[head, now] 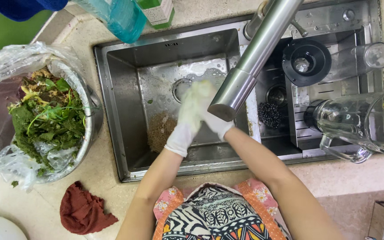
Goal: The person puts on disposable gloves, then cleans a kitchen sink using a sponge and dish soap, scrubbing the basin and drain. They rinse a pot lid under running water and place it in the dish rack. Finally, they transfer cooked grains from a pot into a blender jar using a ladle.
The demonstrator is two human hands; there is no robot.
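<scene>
A light stone counter (356, 175) is holding a steel sink (112, 102). A big bowl of green scraps (45, 115) is sitting on it, and a red cloth (83, 211) is lying nearby.

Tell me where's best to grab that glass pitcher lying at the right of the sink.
Probably by its handle. The glass pitcher lies on its side on the draining rack, with the looped handle at its lower edge, facing the counter's front. Coming from that near side lets fingers hook the loop; the smooth, round, likely wet body could roll or slip.
</scene>
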